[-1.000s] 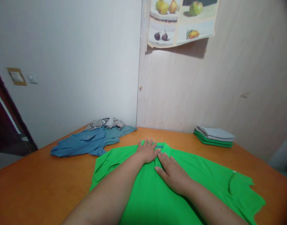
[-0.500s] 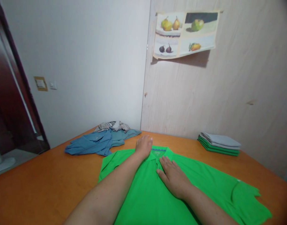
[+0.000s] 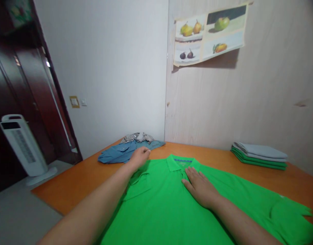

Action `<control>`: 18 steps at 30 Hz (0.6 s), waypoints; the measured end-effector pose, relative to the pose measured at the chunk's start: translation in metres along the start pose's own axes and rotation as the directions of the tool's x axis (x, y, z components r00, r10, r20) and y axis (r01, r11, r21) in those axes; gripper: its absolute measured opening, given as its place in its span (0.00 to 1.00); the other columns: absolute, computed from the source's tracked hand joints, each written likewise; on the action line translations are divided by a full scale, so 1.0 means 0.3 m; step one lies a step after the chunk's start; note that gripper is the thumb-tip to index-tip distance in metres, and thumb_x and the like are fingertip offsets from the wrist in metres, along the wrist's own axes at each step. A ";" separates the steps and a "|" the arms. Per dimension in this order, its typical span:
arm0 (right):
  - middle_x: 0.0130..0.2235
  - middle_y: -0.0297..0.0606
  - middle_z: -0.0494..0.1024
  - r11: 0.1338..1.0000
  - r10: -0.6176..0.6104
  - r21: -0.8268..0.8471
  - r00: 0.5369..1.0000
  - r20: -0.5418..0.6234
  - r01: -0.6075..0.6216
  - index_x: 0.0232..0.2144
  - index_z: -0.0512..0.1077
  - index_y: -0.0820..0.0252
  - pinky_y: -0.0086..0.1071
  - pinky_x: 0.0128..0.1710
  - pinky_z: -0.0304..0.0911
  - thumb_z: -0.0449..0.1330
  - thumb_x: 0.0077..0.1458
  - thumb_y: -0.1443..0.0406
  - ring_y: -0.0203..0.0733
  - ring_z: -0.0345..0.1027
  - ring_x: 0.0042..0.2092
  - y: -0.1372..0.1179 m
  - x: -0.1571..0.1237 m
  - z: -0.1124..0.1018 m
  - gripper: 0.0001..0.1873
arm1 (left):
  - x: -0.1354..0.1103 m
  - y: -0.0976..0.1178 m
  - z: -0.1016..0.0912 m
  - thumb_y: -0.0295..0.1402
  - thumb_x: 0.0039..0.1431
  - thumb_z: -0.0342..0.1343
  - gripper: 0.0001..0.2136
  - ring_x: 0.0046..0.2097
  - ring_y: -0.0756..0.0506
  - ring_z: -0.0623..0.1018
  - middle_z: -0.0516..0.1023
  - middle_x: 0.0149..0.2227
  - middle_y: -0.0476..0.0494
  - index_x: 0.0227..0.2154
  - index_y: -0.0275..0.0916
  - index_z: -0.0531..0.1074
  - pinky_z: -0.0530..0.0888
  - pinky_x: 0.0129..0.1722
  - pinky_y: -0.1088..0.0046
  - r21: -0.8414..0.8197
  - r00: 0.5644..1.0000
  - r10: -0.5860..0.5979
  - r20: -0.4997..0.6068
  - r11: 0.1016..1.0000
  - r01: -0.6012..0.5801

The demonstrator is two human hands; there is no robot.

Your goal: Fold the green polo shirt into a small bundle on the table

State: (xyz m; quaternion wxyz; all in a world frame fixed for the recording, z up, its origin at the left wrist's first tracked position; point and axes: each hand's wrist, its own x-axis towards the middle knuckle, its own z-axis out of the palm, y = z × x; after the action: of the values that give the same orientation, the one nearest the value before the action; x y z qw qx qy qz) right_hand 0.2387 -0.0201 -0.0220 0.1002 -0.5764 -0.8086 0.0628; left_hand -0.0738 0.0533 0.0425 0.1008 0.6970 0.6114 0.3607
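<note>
A bright green polo shirt (image 3: pixel 156 204) lies spread on the table with its collar at the far side. My right hand (image 3: pixel 201 187) rests flat on its chest, just below the collar opening, with fingers stretched out. Over at the shirt's left shoulder, my left hand (image 3: pixel 140 157) has its fingers curled in at the fabric edge. The cloth beneath that hand is creased, and the left sleeve is partly hidden by my forearm. On the right, the other sleeve lies spread out toward the table's side.
Blue garments (image 3: pixel 118 152) lie loosely at the back left, with a striped cloth (image 3: pixel 137 137) behind them. A folded stack of grey and green clothes (image 3: pixel 260 156) sits at the back right of the orange-brown table (image 3: pixel 77 180). A white tower fan (image 3: pixel 25 148) stands on the floor at left.
My left hand has moved left from beside the collar to the shirt's shoulder, and its fingers have curled. The right hand stays flat on the chest. The view has turned left.
</note>
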 end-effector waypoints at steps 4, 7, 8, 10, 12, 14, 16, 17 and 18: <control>0.71 0.46 0.50 1.000 0.001 -0.015 1.000 0.002 -0.001 0.69 0.53 0.65 0.48 0.69 0.37 0.39 0.65 0.42 0.49 0.39 0.72 0.007 0.005 0.009 0.42 | -0.134 -0.014 -0.061 0.47 0.60 0.53 0.15 0.38 0.41 0.78 0.81 0.34 0.43 0.32 0.40 0.77 0.74 0.40 0.65 0.039 0.998 0.008 0.067 0.999 -0.010; 0.71 0.46 0.51 1.000 -0.001 -0.026 1.000 0.004 0.001 0.69 0.53 0.65 0.48 0.69 0.37 0.39 0.65 0.42 0.50 0.38 0.72 0.011 0.008 0.012 0.43 | -0.239 -0.009 -0.078 0.56 0.53 0.58 0.25 0.47 0.37 0.78 0.79 0.45 0.39 0.43 0.41 0.77 0.73 0.45 0.63 0.152 0.974 0.032 0.222 0.986 -0.068; 0.71 0.45 0.51 1.000 -0.002 -0.029 1.000 0.004 0.002 0.69 0.52 0.65 0.48 0.69 0.38 0.39 0.65 0.42 0.50 0.38 0.72 0.014 0.010 0.013 0.43 | -0.270 -0.008 -0.079 0.58 0.50 0.60 0.29 0.50 0.35 0.76 0.78 0.48 0.39 0.47 0.42 0.76 0.73 0.47 0.62 0.192 0.962 0.029 0.272 0.978 -0.084; 0.71 0.45 0.51 0.999 -0.006 -0.040 1.000 0.004 0.006 0.69 0.53 0.65 0.48 0.69 0.38 0.38 0.65 0.42 0.50 0.38 0.72 0.020 0.014 0.018 0.43 | -0.317 -0.007 -0.077 0.57 0.47 0.63 0.31 0.56 0.34 0.73 0.75 0.53 0.39 0.51 0.45 0.74 0.70 0.52 0.61 0.245 0.944 0.036 0.329 0.962 -0.122; 0.71 0.44 0.50 0.999 -0.008 -0.054 1.000 0.007 0.009 0.69 0.53 0.65 0.47 0.69 0.38 0.37 0.64 0.42 0.49 0.38 0.72 0.028 0.019 0.023 0.43 | -0.343 -0.009 -0.071 0.49 0.52 0.61 0.22 0.55 0.35 0.73 0.76 0.52 0.41 0.48 0.45 0.74 0.69 0.53 0.62 0.263 0.947 0.051 0.317 0.955 -0.139; 0.71 0.44 0.50 0.998 -0.012 -0.064 1.000 0.011 0.013 0.69 0.53 0.65 0.47 0.69 0.38 0.37 0.64 0.42 0.49 0.38 0.72 0.036 0.024 0.028 0.44 | -0.350 -0.012 -0.068 0.39 0.57 0.56 0.11 0.51 0.39 0.75 0.78 0.46 0.43 0.41 0.44 0.75 0.70 0.50 0.65 0.260 0.964 0.049 0.260 0.958 -0.119; 0.71 0.43 0.51 0.997 -0.017 -0.070 1.000 0.011 0.018 0.69 0.53 0.65 0.47 0.69 0.38 0.37 0.64 0.42 0.49 0.39 0.72 0.042 0.028 0.032 0.44 | -0.343 -0.019 -0.075 0.33 0.59 0.51 0.07 0.47 0.41 0.76 0.79 0.41 0.45 0.36 0.43 0.74 0.70 0.46 0.68 0.240 0.985 0.024 0.173 0.969 -0.066; 0.71 0.44 0.51 0.997 -0.019 -0.073 1.000 0.009 0.020 0.69 0.53 0.66 0.47 0.69 0.39 0.37 0.64 0.42 0.49 0.39 0.72 0.044 0.029 0.033 0.43 | -0.337 -0.026 -0.083 0.32 0.60 0.50 0.07 0.46 0.42 0.76 0.79 0.40 0.46 0.35 0.44 0.73 0.69 0.45 0.68 0.220 0.993 -0.009 0.121 0.975 -0.018; 0.71 0.44 0.51 0.997 -0.022 -0.076 1.000 0.006 0.022 0.69 0.53 0.66 0.47 0.69 0.39 0.37 0.64 0.42 0.49 0.39 0.72 0.045 0.029 0.035 0.43 | -0.330 -0.037 -0.094 0.33 0.60 0.49 0.07 0.45 0.42 0.76 0.79 0.39 0.47 0.35 0.44 0.72 0.69 0.44 0.69 0.194 0.996 -0.055 0.066 0.980 0.042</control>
State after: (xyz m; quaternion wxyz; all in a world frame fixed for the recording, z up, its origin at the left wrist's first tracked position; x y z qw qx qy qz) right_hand 0.2460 -0.0072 -0.0343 0.0768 -0.5707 -0.8169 0.0321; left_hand -0.0994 -0.0441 0.0188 0.0632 0.7008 0.6563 0.2723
